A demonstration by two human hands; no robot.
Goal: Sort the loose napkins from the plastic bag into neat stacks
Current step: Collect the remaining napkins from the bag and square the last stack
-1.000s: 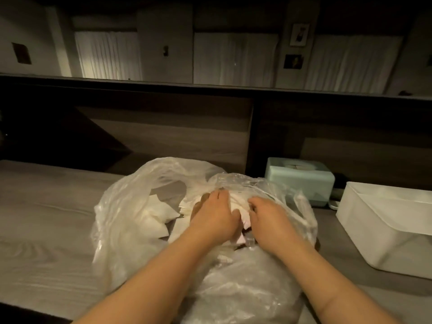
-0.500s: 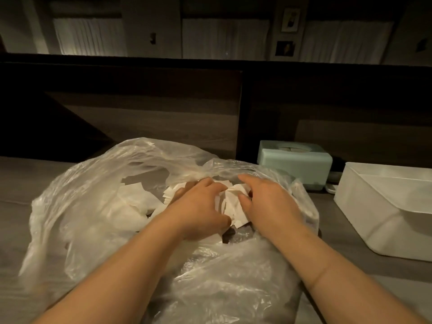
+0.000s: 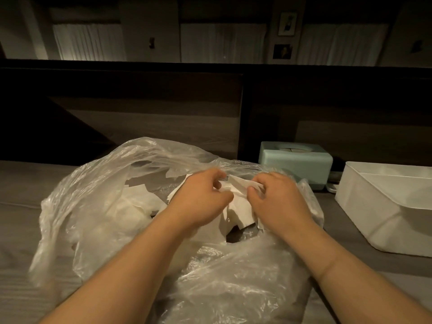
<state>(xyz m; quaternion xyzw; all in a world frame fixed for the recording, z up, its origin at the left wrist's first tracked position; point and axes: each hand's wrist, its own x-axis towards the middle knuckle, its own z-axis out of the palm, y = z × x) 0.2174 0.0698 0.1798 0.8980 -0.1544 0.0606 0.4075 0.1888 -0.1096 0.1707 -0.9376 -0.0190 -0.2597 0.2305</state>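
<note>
1. Napkins (image 3: 236, 199), white and loose, are bunched between both hands above the mouth of the plastic bag (image 3: 98, 206), at the middle of the view.
2. Left hand (image 3: 201, 202) sits at about 9 o'clock of that bunch, its fingers (image 3: 218, 177) curled over the top edge and the thumb pressed in from below, so the hand pinches the paper.
3. Right hand (image 3: 278, 202) sits at about 3 o'clock of the bunch; its fingers (image 3: 256, 185) are curled and clamp the far corner of a folded napkin against the thumb.
4. Both forearms reach in from 6 o'clock, crossing over the near side of the bag.
5. More loose napkins (image 3: 138, 204) lie inside the bag at about 9 o'clock of the left hand, seen through the clear, crumpled plastic.
6. The bag rests on the grey wood-grain counter (image 3: 21, 188), its opening spread wide and facing up; the near part bulges toward 6 o'clock.
7. A pale green tissue box (image 3: 297, 162) stands on the counter at about 1 o'clock of the hands, just behind the bag's far right edge.
8. A white plastic bin (image 3: 383, 206) stands at 3 o'clock, just beside the tissue box and apart from the bag.
9. A small white object lies between the tissue box and the bin; it is too small to identify.
10. A dark wooden panel (image 3: 163, 104) rises behind the counter at 12 o'clock.
</note>
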